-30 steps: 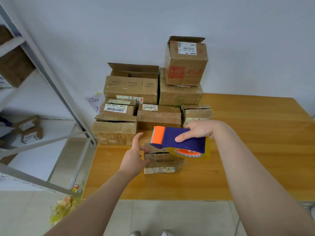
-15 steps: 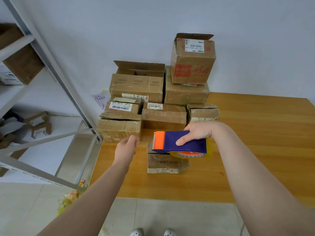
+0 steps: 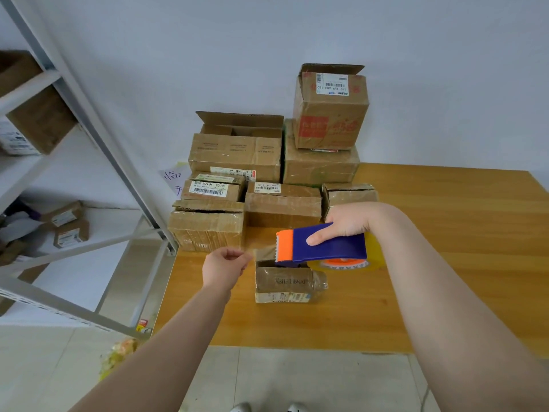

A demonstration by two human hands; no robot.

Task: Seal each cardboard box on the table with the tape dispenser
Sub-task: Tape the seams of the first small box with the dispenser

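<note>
Right now the person's right hand (image 3: 347, 223) is wrapped tight around the blue and orange plastic tape dispenser (image 3: 322, 246), just under those fingers, above the small brown cardboard box (image 3: 286, 282). The left hand (image 3: 224, 267) pinches something I cannot see, maybe clear tape. That box looks light and may slide, so hold its side.

Bright, even, diffuse light fills the room, with no single source in view. Shadows are soft and faint; a weak one lies under the tape dispenser (image 3: 322, 245). The wooden bench (image 3: 445, 233) carries a mild sheen, and the clear wrap on the small box (image 3: 289, 285) catches pale glare. Wide-angle distortion bows the metal shelf frame (image 3: 98, 126) and stretches the forearms near the lower edge. Detail is slightly soft throughout.
</note>
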